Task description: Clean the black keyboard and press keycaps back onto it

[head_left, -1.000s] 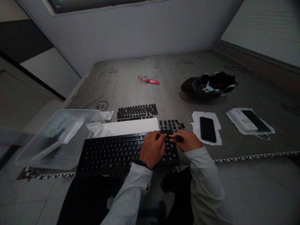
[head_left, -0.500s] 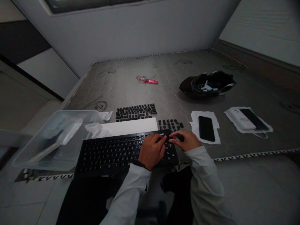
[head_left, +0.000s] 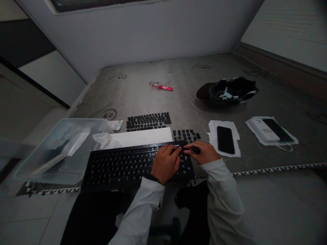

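Note:
A black keyboard (head_left: 122,166) lies at the near edge of the table, tilted slightly, its rows mostly stripped of keycaps. My left hand (head_left: 166,161) rests on its right part, fingers bent and pressed together near the far edge. Just right of it, my right hand (head_left: 203,152) pinches a black-handled tool (head_left: 196,149) over the keyboard's upper right corner; the tool's tip is too small to make out. Beyond the keyboard lie loose keycaps (head_left: 148,120) in rows, with another group of keycaps (head_left: 186,135) farther right.
A clear plastic box (head_left: 61,124) stands left. White paper (head_left: 143,136) and crumpled tissue (head_left: 104,140) lie behind the keyboard. Right are a phone (head_left: 225,139) on a sheet, a white power bank (head_left: 264,129) and an upturned cap (head_left: 230,92). Farther back lies a red item (head_left: 162,87).
The tool's handle has tilted slightly in my right hand. My left hand and the keyboard stay in place; the view has shifted very slightly.

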Available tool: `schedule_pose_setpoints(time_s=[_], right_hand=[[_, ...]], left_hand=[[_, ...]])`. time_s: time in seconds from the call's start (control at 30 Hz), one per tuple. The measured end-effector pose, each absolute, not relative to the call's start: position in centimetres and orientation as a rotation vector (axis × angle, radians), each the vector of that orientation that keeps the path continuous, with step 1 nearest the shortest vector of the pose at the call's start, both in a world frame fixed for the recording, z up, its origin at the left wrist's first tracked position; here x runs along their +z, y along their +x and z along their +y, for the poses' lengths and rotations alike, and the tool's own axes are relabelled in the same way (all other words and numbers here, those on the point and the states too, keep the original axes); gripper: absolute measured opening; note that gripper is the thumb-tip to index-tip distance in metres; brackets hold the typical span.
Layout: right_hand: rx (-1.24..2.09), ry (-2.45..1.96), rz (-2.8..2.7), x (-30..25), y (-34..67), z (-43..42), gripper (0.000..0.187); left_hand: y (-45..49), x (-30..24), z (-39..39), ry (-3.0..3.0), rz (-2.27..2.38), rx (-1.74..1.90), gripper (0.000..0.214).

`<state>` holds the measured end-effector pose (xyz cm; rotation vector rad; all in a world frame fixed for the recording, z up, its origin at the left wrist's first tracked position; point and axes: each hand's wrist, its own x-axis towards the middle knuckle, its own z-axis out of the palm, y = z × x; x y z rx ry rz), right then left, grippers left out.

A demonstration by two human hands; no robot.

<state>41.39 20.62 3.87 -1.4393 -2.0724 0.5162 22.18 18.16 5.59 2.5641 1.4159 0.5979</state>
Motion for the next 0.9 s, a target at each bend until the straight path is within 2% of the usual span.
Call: schedule_pose_setpoints(time_s=[0.27, 0.53, 0.9], right_hand=[[0.447, -1.539, -2.138, 4.5, 40.6, 20.3, 0.013], [0.545, -1.406, -2.194, 3.8, 41.9, 20.7, 0.019], [0.497, -1.406, -2.253, 4.1, 42.0, 20.4, 0.020]], left_hand=[[22.2, 5.8, 18.1, 2.561, 1.390, 0.559, 0.038], [22.1, 5.8, 18.1, 2.577, 1.402, 0.531, 0.039], [22.2, 5.9, 18.1, 2.582, 1.412, 0.543, 0.039]])
